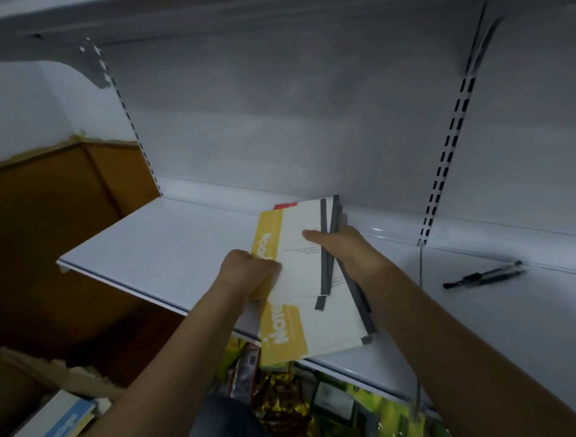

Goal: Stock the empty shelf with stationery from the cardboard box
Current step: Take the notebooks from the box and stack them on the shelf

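At the lower left, the torn cardboard box [39, 378] stands open, and a book with a blue and white cover [55, 430] lies in it. Further right, the left hand [249, 273] is closed on the yellow left edge of a stack of notebooks [302, 277], with the thumb on top of the cover. The notebooks are white with yellow bands and grey spine strips, and they are fanned a little. The stack lies between both hands, over the front part of the white shelf [155, 244], and its near end passes over the shelf edge. The right hand [340, 249] grips the right side, fingers laid on the upper cover. Well apart on the right, two dark pens [484, 275] lie on the shelf.
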Demonstrator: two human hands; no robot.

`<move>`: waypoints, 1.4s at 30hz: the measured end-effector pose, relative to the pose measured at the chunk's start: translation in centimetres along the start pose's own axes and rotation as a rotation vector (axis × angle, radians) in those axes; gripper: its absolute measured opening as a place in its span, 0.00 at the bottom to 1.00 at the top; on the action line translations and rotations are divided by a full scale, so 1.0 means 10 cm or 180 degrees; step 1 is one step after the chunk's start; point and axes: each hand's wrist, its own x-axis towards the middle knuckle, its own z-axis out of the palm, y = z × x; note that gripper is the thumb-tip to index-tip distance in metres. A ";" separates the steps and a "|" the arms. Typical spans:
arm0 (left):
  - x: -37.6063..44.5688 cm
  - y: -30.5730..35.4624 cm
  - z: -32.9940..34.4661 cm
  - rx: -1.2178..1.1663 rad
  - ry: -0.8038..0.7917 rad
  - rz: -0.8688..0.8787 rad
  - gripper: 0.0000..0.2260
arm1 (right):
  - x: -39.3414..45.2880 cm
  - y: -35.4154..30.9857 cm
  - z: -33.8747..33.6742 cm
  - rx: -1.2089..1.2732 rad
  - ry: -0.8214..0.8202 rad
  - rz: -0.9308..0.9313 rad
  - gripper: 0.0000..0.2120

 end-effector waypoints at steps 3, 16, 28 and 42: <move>0.00 -0.01 -0.03 -0.0371 -0.0046 0.0092 0.09 | -0.08 -0.08 -0.05 0.0340 -0.0353 -0.0108 0.15; -0.32 0.53 -0.18 -0.1098 -0.0475 0.1961 0.14 | -0.55 -0.94 -0.29 0.0221 0.0482 -0.1956 0.07; -0.16 -0.15 0.40 -0.0684 -0.0960 0.1226 0.29 | -0.50 -0.58 -0.34 0.0529 0.0516 -0.1564 0.15; -0.56 0.09 -0.05 -0.2017 -0.0814 0.1018 0.17 | -0.71 -0.31 -0.46 0.2310 -0.0090 -0.0689 0.22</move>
